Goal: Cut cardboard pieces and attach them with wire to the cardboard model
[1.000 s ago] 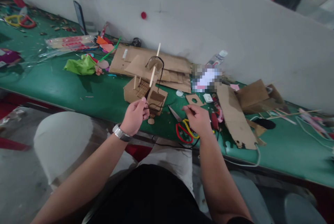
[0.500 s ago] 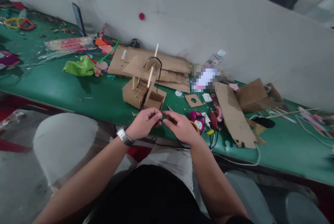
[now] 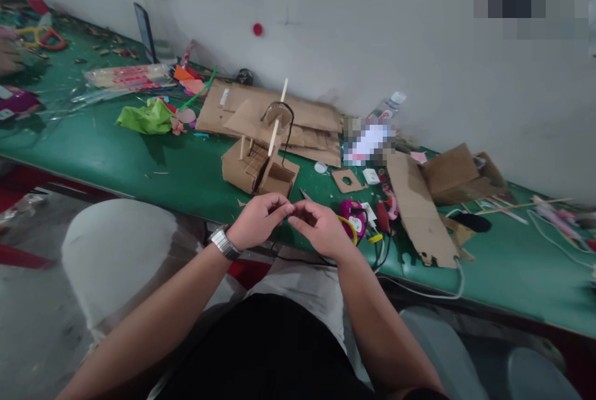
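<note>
My left hand [image 3: 261, 220], with a silver watch on its wrist, is closed in a pinch near the table's front edge. Its fingertips meet those of my right hand [image 3: 319, 226], also closed with bent fingers. Whatever lies between the fingertips is too small to make out. Just beyond my hands stands a cardboard model [image 3: 242, 170] with an open box part, wooden sticks and a round cardboard piece [image 3: 278, 115]. A black cord [image 3: 291, 130] hangs from the round piece toward the box.
Flat cardboard sheets [image 3: 316, 115] lie behind the model. A purple glue gun [image 3: 351, 217] and cables are right of my hands. Green crumpled paper [image 3: 146, 117] lies left, a long cardboard strip [image 3: 419, 207] right. Stools stand below the green table [image 3: 195, 198].
The view has shifted slightly. My fingertips have come together, closing the small gap between my hands. Part of a person's hand now shows at the far left edge.
</note>
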Available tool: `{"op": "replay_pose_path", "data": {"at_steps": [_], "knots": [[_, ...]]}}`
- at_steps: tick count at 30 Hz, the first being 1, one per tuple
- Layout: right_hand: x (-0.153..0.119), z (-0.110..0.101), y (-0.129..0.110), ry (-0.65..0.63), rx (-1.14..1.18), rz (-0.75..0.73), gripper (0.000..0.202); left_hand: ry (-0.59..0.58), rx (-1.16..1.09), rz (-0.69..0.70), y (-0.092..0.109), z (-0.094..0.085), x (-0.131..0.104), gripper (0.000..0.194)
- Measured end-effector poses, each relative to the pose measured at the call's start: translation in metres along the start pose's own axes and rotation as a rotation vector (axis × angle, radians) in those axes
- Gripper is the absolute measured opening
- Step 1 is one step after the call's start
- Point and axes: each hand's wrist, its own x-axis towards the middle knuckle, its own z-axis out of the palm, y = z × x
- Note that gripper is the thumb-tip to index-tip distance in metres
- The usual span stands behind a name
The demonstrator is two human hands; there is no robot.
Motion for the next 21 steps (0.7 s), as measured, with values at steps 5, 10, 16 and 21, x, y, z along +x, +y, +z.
{"op": "replay_pose_path", "data": {"at_steps": [5,10,16,21], "knots": [[-0.001,-0.003,-0.001,0.069,0.030,0.002,0.019,0.006,0.005,0.013,-0.002,0.000,0.000,0.032],[-0.001,-0.005,0.001,0.075,0.139,0.027,0.025,0.004,-0.036,-0.002,0.000,0.000,0.000,0.036],[0.001,0.000,0.005,0.078,-0.046,-0.074,0.018,-0.008,-0.051,0.015,-0.002,0.001,0.000,0.036],[-0.001,-0.016,0.006,0.058,0.127,-0.025,0.022,0.147,-0.242,-0.061,-0.005,0.001,0.004,0.035]]}}
